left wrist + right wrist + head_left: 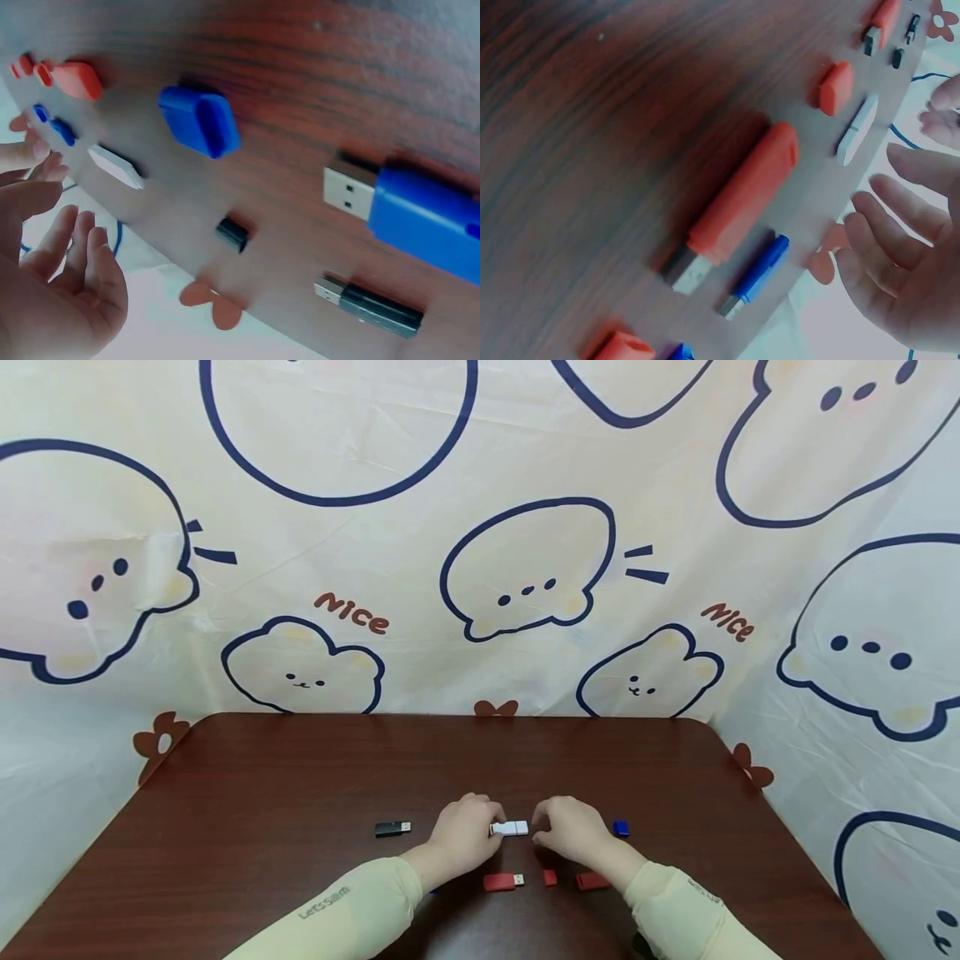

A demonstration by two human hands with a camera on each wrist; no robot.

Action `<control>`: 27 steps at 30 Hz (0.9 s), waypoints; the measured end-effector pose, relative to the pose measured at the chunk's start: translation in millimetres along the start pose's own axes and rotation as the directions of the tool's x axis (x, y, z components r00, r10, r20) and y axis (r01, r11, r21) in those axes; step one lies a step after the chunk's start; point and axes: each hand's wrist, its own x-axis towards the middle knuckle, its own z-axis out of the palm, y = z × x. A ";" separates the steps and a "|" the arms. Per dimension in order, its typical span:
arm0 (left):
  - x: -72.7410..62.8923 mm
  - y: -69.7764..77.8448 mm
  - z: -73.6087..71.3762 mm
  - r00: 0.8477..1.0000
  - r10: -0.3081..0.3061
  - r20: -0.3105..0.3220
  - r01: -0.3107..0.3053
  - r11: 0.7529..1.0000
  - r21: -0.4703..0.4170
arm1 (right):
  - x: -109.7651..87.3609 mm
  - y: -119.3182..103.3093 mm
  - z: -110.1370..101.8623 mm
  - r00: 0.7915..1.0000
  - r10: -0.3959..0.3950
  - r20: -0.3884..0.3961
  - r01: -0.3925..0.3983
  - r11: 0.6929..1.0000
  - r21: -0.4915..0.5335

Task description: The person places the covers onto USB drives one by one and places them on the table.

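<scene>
A white USB stick (512,828), a seam across it, lies on the table between the two hands. My left hand (467,832) hovers at its left end, thumb and fingertips loosely bent. Apart from the stick's right end is my right hand (573,832), fingers relaxed and holding nothing. In the right wrist view, the white USB stick (857,130) lies on the wood and the right hand (907,247) is clear of it. The left wrist view also shows a gap between the left hand (67,285) and the white USB stick (116,166).
Uncapped sticks lie around: black (392,829), red (500,882), another red (592,882) partly under the right arm, blue (427,217) by the left wrist, and blue (761,268) by the right. Loose caps include red (550,877), blue (621,829) and black (232,235).
</scene>
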 end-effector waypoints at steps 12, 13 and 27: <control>-11.5 12.3 2.5 0.975 0.034 0.218 -0.043 0.998 0.036 | -21.4 2.3 -4.1 0.986 -0.071 0.153 0.078 0.996 -0.041; -12.6 12.8 2.9 0.974 0.036 0.223 -0.046 0.998 0.039 | -22.0 2.4 -3.1 0.986 -0.077 0.151 0.085 0.995 -0.048; -18.1 13.6 12.9 0.978 0.085 0.189 -0.098 0.993 0.061 | -24.3 0.2 1.9 0.977 -0.132 0.166 0.138 0.990 -0.025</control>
